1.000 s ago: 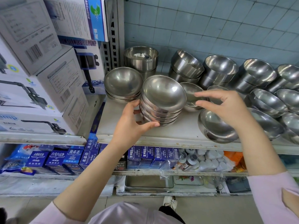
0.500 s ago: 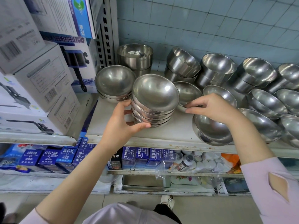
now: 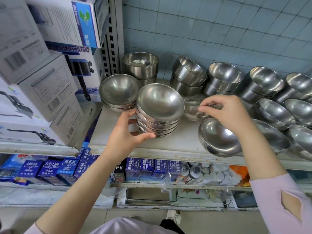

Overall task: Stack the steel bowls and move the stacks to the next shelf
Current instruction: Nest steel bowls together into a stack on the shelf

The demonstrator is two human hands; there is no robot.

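White shelf point(image 3: 177, 142) held steel bowls; right hand point(image 3: 226, 112), open a second before, had pinched the small bowl point(image 3: 192, 110)'s rim; left hand point(image 3: 125, 134) still cupped the stack point(image 3: 158, 119), ready for one more.

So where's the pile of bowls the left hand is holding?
The pile of bowls sits mid-shelf in the head view, gripped by the left hand, just in front of the shorter bowl stack and left of the right hand.

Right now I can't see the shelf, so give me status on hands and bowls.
Left hand gripping bowl stack. Right hand fingers pinching rim of loose bowl behind stack. Tilted bowl sits below right hand.
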